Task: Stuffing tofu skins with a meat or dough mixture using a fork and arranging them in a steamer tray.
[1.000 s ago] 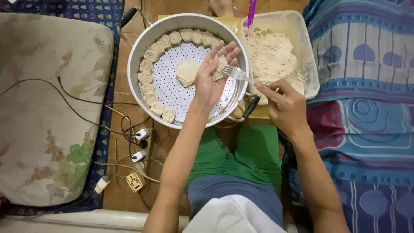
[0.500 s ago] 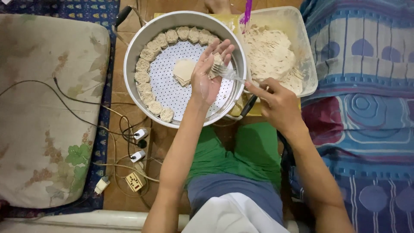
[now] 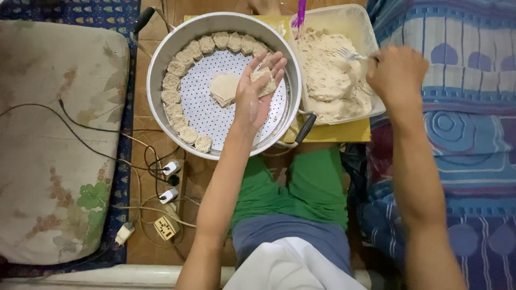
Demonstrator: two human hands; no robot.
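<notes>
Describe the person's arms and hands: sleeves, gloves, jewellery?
Both forearms are bare up to the frame edge, with no sleeves showing. The left hand and right hand wear no gloves; no rings, watch or bands are visible. The right hand is slightly motion-blurred, so fine detail there is unclear.

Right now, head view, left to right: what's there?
Cushion → power strip with plugs → steamer pan → left hand holding wrapper → filling tub → right hand with fork → striped blue fabric.

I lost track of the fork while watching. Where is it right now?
In the head view, upper right: the right hand holds the fork, its tines in the pale filling inside the plastic tub, beside the metal steamer pan.
</notes>
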